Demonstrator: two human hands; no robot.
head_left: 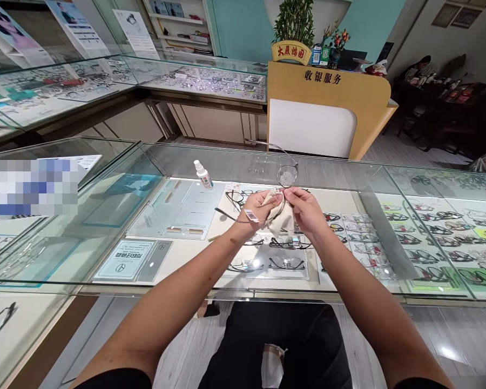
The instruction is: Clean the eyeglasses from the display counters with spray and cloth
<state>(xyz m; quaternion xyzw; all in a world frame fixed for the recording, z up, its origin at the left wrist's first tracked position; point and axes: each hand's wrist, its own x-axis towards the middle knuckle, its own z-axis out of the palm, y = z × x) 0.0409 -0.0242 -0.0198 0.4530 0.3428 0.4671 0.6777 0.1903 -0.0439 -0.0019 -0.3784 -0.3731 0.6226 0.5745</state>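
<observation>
Above the glass counter, my left hand [262, 208] is closed around a cream cloth [281, 219], with a paper tag by its wrist. My right hand [305, 208] pinches at the cloth's upper right edge, close beside the left. A pair of thin-framed glasses [287, 175] is held between both hands: one lens with droplets or specks on it stands above the fingers, and a dark temple sticks out to the left. The other lens is hidden by the cloth and fingers. A small white spray bottle [203, 175] stands on the glass, left of my hands.
The glass counter [186, 288] holds rows of eyeglasses [287, 263] and a sign card [125, 261]. More frames lie in the right case. Papers [81, 167] rest at the left. A yellow cashier desk [328, 86] with a plant [294, 24] stands behind.
</observation>
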